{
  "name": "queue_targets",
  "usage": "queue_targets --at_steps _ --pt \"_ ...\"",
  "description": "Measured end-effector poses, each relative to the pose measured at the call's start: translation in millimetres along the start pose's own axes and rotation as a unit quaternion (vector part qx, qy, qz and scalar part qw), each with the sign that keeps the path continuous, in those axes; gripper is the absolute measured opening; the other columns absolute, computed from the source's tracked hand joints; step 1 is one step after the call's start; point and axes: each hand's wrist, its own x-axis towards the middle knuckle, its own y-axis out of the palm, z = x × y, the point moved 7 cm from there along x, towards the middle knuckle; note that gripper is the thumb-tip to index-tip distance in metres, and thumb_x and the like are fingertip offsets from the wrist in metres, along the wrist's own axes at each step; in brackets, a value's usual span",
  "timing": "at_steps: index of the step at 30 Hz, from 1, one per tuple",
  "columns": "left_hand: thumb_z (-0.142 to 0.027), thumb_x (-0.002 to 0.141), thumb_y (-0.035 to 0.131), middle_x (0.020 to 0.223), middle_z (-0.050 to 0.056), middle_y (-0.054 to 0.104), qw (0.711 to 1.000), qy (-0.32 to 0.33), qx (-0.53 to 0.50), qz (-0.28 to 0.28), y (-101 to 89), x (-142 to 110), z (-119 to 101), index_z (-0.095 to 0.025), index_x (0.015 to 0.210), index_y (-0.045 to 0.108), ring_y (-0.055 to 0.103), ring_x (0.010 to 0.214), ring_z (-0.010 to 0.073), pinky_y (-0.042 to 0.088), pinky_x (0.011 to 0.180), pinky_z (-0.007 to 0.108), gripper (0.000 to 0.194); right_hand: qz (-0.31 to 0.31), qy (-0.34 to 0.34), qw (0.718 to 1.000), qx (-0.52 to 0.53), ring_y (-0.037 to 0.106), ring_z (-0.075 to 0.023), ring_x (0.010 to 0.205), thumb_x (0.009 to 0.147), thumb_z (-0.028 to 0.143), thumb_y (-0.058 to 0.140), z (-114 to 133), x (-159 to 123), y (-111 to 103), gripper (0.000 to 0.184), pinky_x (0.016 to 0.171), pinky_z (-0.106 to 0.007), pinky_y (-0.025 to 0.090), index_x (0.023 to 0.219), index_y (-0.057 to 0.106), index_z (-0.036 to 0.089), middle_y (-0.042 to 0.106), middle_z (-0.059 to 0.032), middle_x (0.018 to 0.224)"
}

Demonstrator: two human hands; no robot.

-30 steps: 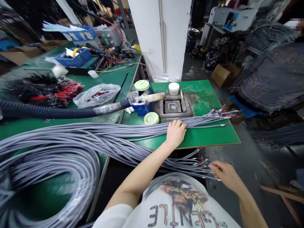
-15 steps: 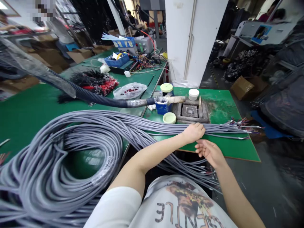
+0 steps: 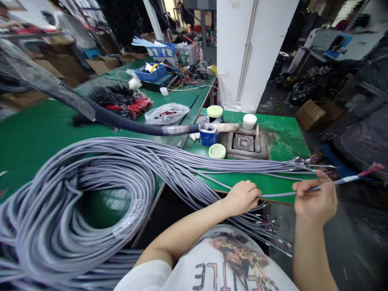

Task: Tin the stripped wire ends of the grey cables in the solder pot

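A long bundle of smooth, rubbery-looking grey cables (image 3: pixel 100 143) is looped into a thick oval coil, bound at one side with shiny clear film (image 3: pixel 130 218). Its straighter length is laid across the green table (image 3: pixel 291 131), whose flat top is stained dark beside a rough square frame (image 3: pixel 263 149). A block is set inside the frame, and a slim stick (image 3: pixel 257 135) is laid on it. A ribbed dark hose (image 3: pixel 136 127) is tipped with a pale tapered nozzle (image 3: pixel 228 127).

The nozzle is rested at a small blue box (image 3: pixel 209 138) partly covered in clear plastic. A dark jar (image 3: pixel 215 113) is capped in pale green, and a round white tub (image 3: pixel 249 121) is placed near the frame. A yellow ring is held in a blue bin (image 3: pixel 153 74), and dark red pieces are enclosed in a translucent bag (image 3: pixel 166 114).

A single grey cable (image 3: pixel 277 195) is stretched between the hands above the table's near edge. It is clasped by the curled fingers of the left hand (image 3: pixel 244 197) and pinched between thumb and fingers of the right hand (image 3: pixel 317 198). Beyond the right hand, a white band and a blurred, reddish-purple end are shown.
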Motion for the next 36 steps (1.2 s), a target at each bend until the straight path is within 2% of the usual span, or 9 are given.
queue_targets --at_steps 2,3,6,8,10,14,19,28,36 --pt "-0.031 0.086 0.058 0.091 0.008 0.064 0.984 -0.075 -0.156 -0.033 -8.4 -15.4 9.0 -0.016 0.107 0.064 0.057 0.084 0.0175 0.046 0.078 0.031 0.027 0.129 0.021 0.985 -0.109 0.038 -0.009 0.035 0.09 0.041 0.049 1.5 -22.9 22.9 0.032 0.045 -0.024 0.04 0.107 0.062 0.017 0.044 0.0086 0.042" --pt "-0.034 0.084 0.061 0.089 0.007 0.064 0.958 -0.13 -0.248 -0.065 -14.6 -22.2 16.4 -0.016 0.112 0.063 0.057 0.079 0.0155 0.047 0.074 0.029 0.033 0.206 0.052 0.961 -0.175 0.036 -0.0086 0.036 0.091 0.039 0.049 -5.0 -38.0 34.5 0.031 0.043 -0.023 0.036 0.108 0.063 0.016 0.042 0.0084 0.042" --pt "-0.043 0.08 0.066 0.083 0.004 0.062 0.847 -0.239 -0.456 -0.135 -28.2 -35.9 30.0 -0.015 0.109 0.066 0.055 0.071 0.0119 0.045 0.069 0.026 0.04 0.403 0.118 0.848 -0.323 0.042 -0.0094 0.042 0.094 0.037 0.045 -29.6 -84.3 56.9 0.032 0.045 -0.022 0.034 0.112 0.062 0.017 0.046 0.0057 0.049" --pt "-0.045 0.076 0.071 0.08 0.003 0.064 0.784 -0.285 -0.529 -0.154 -31.7 -39.8 33.4 -0.014 0.1 0.07 0.055 0.069 0.0113 0.045 0.069 0.026 0.039 0.47 0.112 0.799 -0.359 0.046 -0.0109 0.046 0.095 0.035 0.042 -38.0 -102.7 63.5 0.033 0.048 -0.023 0.038 0.115 0.061 0.017 0.048 0.0043 0.051" --pt "-0.044 0.073 0.074 0.078 0.004 0.066 0.749 -0.313 -0.558 -0.169 -33.1 -41.8 34.9 -0.013 0.09 0.073 0.054 0.065 0.0102 0.045 0.067 0.025 0.035 0.492 0.11 0.779 -0.373 0.048 -0.0116 0.047 0.096 0.034 0.04 -42.2 -109.4 66.1 0.034 0.05 -0.024 0.039 0.117 0.06 0.017 0.05 0.0038 0.052" --pt "-0.039 0.07 0.077 0.081 0.006 0.069 0.723 -0.319 -0.585 -0.182 -32.6 -40.4 31.9 -0.012 0.077 0.074 0.054 0.061 0.0086 0.044 0.063 0.023 0.028 0.492 0.104 0.779 -0.374 0.049 -0.0104 0.048 0.096 0.034 0.037 -39.8 -107.1 71.8 0.032 0.051 -0.023 0.039 0.111 0.06 0.017 0.053 0.0031 0.057" --pt "-0.035 0.07 0.078 0.082 0.006 0.07 0.696 -0.308 -0.623 -0.183 -30.7 -35.1 25.7 -0.012 0.072 0.073 0.059 0.065 0.0109 0.046 0.065 0.024 0.024 0.448 0.079 0.816 -0.356 0.047 -0.0099 0.049 0.097 0.033 0.034 -29.2 -98.8 81.6 0.031 0.053 -0.023 0.038 0.108 0.058 0.018 0.049 0.0046 0.057" --pt "-0.03 0.064 0.082 0.064 0.001 0.065 0.583 -0.305 -0.728 -0.192 -17.6 -35.2 44.6 -0.012 0.085 0.073 0.055 0.054 0.0066 0.043 0.059 0.02 0.029 0.451 0.086 0.825 -0.329 0.041 -0.0096 0.045 0.098 0.037 0.034 -28.4 -98.0 81.2 0.032 0.05 -0.023 0.033 0.101 0.06 0.018 0.041 0.0063 0.051" --pt "-0.022 0.062 0.081 0.064 0.001 0.06 0.616 -0.263 -0.73 -0.137 -21.1 -26.9 38.1 -0.01 0.069 0.069 0.055 0.053 0.0069 0.04 0.054 0.02 0.018 0.473 0.099 0.816 -0.316 0.038 -0.0087 0.045 0.098 0.037 0.034 -26.1 -102.1 82.9 0.032 0.05 -0.023 0.031 0.098 0.06 0.018 0.041 0.0065 0.051"
